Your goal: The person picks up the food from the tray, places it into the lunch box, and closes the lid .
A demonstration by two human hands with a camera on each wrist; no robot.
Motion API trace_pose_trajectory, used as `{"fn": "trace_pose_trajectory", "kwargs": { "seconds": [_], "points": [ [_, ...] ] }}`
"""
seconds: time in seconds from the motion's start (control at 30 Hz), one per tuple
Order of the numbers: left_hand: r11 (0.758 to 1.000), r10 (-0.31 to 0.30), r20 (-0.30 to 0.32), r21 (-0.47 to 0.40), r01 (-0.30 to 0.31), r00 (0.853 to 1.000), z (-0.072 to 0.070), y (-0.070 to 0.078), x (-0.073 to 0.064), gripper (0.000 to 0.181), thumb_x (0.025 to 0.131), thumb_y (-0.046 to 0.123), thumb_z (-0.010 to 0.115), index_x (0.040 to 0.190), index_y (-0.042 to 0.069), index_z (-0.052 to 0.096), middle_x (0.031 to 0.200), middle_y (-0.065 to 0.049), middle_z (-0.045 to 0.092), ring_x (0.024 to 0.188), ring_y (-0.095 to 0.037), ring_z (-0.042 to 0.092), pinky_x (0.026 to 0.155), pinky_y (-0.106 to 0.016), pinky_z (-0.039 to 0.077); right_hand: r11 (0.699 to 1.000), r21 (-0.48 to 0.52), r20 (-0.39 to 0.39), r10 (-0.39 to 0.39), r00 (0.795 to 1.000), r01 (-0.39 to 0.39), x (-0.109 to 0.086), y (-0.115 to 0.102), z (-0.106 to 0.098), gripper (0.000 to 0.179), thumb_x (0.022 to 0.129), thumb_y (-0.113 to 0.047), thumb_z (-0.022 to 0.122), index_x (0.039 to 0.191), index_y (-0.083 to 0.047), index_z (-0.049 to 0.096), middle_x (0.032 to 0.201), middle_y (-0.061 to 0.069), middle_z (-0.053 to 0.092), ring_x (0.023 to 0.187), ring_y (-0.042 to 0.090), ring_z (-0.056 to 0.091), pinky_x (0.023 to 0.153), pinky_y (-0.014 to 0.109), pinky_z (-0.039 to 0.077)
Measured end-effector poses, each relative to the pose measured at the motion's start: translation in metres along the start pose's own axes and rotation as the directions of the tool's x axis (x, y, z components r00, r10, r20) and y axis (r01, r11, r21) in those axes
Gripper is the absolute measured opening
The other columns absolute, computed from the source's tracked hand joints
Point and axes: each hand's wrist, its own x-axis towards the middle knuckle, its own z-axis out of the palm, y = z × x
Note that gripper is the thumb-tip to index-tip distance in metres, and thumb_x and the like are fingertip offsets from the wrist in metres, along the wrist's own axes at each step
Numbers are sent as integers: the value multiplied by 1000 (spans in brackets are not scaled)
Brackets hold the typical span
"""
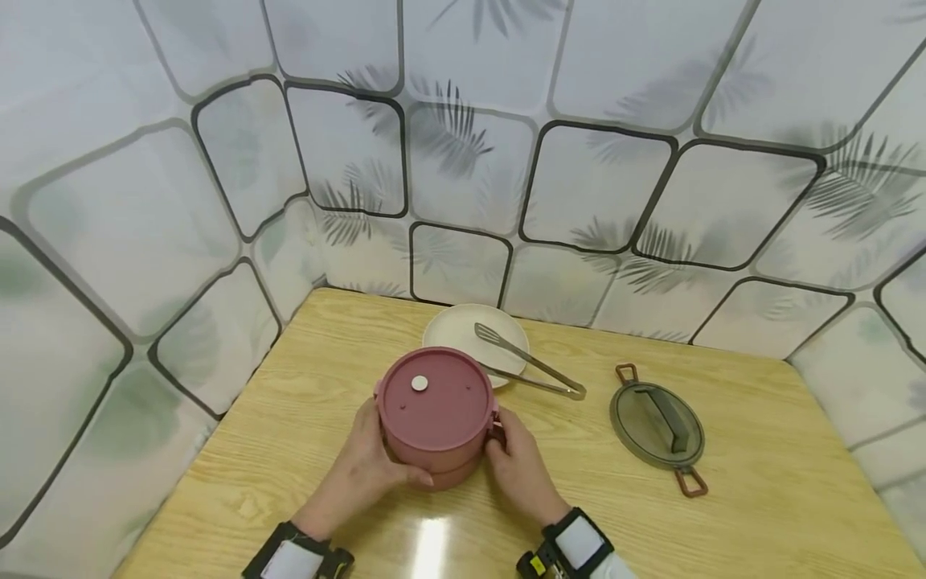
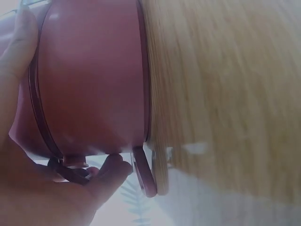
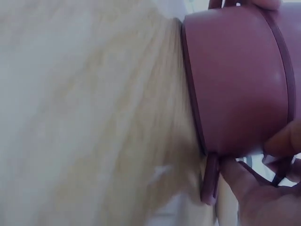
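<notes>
A round maroon lidded pot (image 1: 444, 410) stands on the wooden table between both hands, with a small white knob (image 1: 419, 383) on its flat lid. My left hand (image 1: 362, 462) grips its left side, the thumb lying across the front. On the other side my right hand (image 1: 522, 466) holds the pot by its side handle area, thumb and fingers at the dark clasp. In the left wrist view a dark seam (image 2: 36, 103) runs round the pot, and fingers bend at a side loop. The right wrist view shows fingertips (image 3: 284, 141) pressed near that seam, above a lower handle (image 3: 210, 179).
Behind the pot lies a white plate (image 1: 437, 328) with metal tongs (image 1: 538, 368) across it, their joined end over the table. To the right sits a round grey-green lidded pan (image 1: 651, 430) with two brown loop handles. Leaf-patterned walls (image 1: 463, 265) border the table.
</notes>
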Motion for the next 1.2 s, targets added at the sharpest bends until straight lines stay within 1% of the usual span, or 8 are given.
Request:
{"fn": "trace_pose_trajectory", "kwargs": {
  "seconds": [0.23, 0.4, 0.5, 0.57, 0.67, 0.77, 0.93, 1.2],
  "points": [
    [999, -14, 30, 46, 13, 999, 6, -21, 1, 120, 44, 47, 88, 140, 33, 18, 133, 2, 35, 123, -15, 30, 105, -47, 27, 998, -9, 66, 63, 996, -62, 5, 4, -9, 44, 84, 11, 46, 126, -5, 45, 118, 14, 55, 107, 21, 52, 88, 32, 46],
    [995, -15, 74, -93, 22, 997, 3, 0, -1, 119, 55, 30, 87, 146, 30, 9, 145, 5, 26, 132, -14, 20, 109, -48, 16, 998, -31, 146, 62, 987, -58, 7, 15, -11, 51, 89, 6, 43, 137, -6, 33, 133, 16, 44, 118, 21, 43, 96, 38, 41],
    [997, 11, 61, -77, -6, 998, 2, 12, -3, 117, 59, 27, 86, 147, 24, 8, 146, 1, 25, 132, -16, 20, 108, -49, 18, 995, -58, 147, 85, 985, -78, 6, 19, -13, 54, 92, 0, 41, 143, -12, 25, 143, 14, 32, 127, 20, 30, 103, 46, 31],
    [998, 17, 43, -59, -14, 999, 2, 18, -3, 117, 57, 31, 87, 146, 21, 11, 144, -1, 28, 130, -18, 24, 106, -50, 21, 993, -8, 126, 120, 985, -120, 4, 16, -14, 56, 92, -7, 41, 144, -19, 22, 146, 9, 26, 130, 18, 24, 106, 47, 26],
    [998, -7, 20, -57, 8, 1000, 2, 22, -4, 117, 55, 37, 87, 145, 21, 14, 140, -1, 31, 127, -17, 29, 104, -50, 26, 978, 164, 134, 106, 985, -128, 1, 4, -11, 56, 96, -18, 42, 145, -21, 17, 149, 6, 18, 132, 17, 17, 108, 49, 19],
    [996, -44, -3, -73, 43, 999, 5, 22, -5, 117, 53, 39, 88, 144, 23, 16, 138, 1, 33, 124, -15, 32, 103, -51, 28, 954, 280, 175, 57, 983, -105, -2, -11, -5, 61, 96, -23, 46, 146, -20, 11, 149, 8, 18, 132, 19, 20, 105, 51, 24],
    [998, -65, -62, -11, 64, 996, 11, 9, -5, 117, 52, 44, 87, 144, 31, 15, 138, 4, 35, 124, -13, 32, 103, -51, 27, 963, 265, 98, 18, 995, -43, -4, -27, 5, 69, 92, -19, 54, 146, -11, 12, 144, 14, 25, 126, 25, 31, 95, 52, 38],
    [993, -87, -87, 74, 94, 992, 20, -14, -6, 120, 50, 55, 84, 143, 39, 10, 139, 9, 34, 124, -11, 33, 101, -50, 32, 955, 296, 39, 1, 999, -13, -4, -3, 17, 69, 90, -19, 57, 145, -23, 15, 142, 7, 28, 124, 22, 34, 91, 48, 41]
  ]
}}
